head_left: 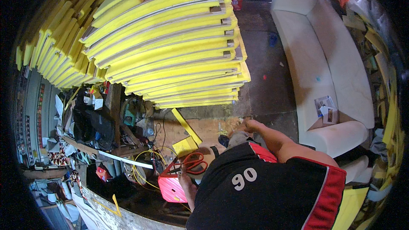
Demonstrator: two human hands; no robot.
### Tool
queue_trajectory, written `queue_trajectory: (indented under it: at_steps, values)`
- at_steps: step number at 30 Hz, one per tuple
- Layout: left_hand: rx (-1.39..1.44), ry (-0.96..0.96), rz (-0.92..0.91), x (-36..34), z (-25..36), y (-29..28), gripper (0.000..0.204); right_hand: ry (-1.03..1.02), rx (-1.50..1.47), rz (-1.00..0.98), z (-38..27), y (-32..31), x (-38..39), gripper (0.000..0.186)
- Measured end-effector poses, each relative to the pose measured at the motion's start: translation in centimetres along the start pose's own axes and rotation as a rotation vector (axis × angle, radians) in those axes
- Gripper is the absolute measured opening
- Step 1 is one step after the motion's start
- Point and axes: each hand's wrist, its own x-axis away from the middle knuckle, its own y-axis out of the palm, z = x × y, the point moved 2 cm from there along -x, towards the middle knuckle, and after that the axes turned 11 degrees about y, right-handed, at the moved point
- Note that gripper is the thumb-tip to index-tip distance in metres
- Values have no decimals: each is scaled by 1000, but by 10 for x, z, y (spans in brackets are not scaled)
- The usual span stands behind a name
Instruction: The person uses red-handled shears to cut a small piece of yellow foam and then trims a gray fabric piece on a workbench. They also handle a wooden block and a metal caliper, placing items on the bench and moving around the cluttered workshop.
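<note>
Right arm (pixel 279 140) stretched out forward here, bare below the sleeve (pixel 319 176), angling inward in front of the body, and the right hand (pixel 251 125) is out there at the far end, low by the bent leg, its fingers too small to read! Over on the other side, the left hand (pixel 186 183) sits close in beside the torso (pixel 260 187), fingers pointing forward and curled in a grip, most of that forearm hidden.

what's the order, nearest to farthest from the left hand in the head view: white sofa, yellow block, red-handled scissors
1. Red-handled scissors, in the left hand
2. Yellow block, ahead of it
3. White sofa, off to the right
</note>
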Motion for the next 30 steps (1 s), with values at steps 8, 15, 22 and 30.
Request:
queue_trajectory:
  at_steps: [8,15,22,30]
  values:
    - [17,-34,97,37,40,16,24,-97,-14,-27,-17,-28,26,37]
    - [42,-21,63,20,16,-6,25,32,50,-44,-33,-27,-28,34]
    - [-21,-44,91,19,10,-4,40,70,44,-157,-32,-11,-30,36]
    - [-1,2,-3,7,-13,-22,40,75,-83,-80,-8,-1,-22,34]
